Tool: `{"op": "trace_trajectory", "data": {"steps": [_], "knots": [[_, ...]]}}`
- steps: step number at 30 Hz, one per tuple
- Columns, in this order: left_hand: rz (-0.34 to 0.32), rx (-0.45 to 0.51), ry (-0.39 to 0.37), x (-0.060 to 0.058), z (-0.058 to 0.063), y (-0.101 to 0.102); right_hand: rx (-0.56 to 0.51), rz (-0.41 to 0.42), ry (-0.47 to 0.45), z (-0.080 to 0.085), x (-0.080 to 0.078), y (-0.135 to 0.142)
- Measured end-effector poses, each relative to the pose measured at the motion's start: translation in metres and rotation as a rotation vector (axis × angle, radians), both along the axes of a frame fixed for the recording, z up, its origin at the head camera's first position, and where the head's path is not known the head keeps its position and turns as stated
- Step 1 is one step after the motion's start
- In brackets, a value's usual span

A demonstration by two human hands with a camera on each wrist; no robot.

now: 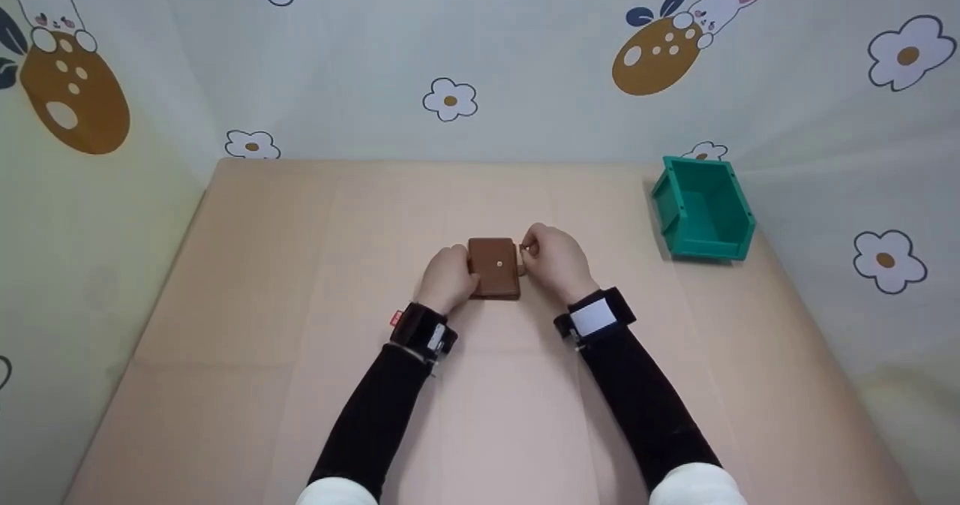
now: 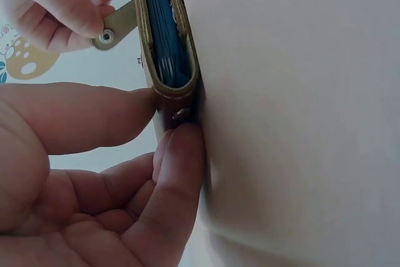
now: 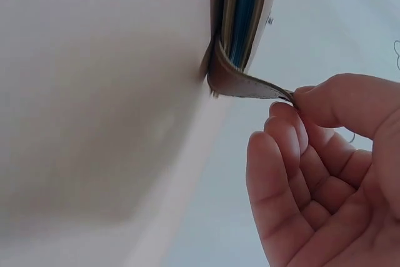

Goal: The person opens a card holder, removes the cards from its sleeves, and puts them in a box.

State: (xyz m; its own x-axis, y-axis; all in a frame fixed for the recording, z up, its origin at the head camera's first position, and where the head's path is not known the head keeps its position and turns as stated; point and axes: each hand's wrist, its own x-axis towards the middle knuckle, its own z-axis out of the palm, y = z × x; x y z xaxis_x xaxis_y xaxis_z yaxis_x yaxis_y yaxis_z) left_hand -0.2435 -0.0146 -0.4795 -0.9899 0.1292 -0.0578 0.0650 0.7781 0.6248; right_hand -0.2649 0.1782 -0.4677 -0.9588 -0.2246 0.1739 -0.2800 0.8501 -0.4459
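A small brown leather wallet [image 1: 491, 269] with a snap stud on its front lies on the table between both hands. Its spine end and blue inner sleeves [image 2: 164, 35] show in the left wrist view. My left hand [image 1: 446, 278] pinches the wallet's left edge, thumb on top and fingers beneath. My right hand [image 1: 556, 261] pinches the tip of the closure strap [image 3: 250, 87] between thumb and forefinger. The strap stands out from the wallet's right side, bent upward, its metal snap [image 2: 107, 35] visible and apart from the stud.
A green plastic bin [image 1: 705, 212] stands at the table's back right corner. The light tan table [image 1: 247, 280] meets patterned cloth walls [image 1: 525, 55] at the back and sides.
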Motion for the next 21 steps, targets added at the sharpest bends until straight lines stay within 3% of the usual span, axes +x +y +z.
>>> {"op": "trace_trajectory", "data": {"steps": [8, 21], "knots": [[0.003, 0.003, -0.004, 0.000, 0.000, 0.001, -0.022, -0.022, -0.018, -0.001, 0.000, 0.008], [0.001, -0.017, -0.018, -0.001, -0.002, 0.002, 0.074, -0.065, -0.117, 0.005, 0.001, 0.025]]}}
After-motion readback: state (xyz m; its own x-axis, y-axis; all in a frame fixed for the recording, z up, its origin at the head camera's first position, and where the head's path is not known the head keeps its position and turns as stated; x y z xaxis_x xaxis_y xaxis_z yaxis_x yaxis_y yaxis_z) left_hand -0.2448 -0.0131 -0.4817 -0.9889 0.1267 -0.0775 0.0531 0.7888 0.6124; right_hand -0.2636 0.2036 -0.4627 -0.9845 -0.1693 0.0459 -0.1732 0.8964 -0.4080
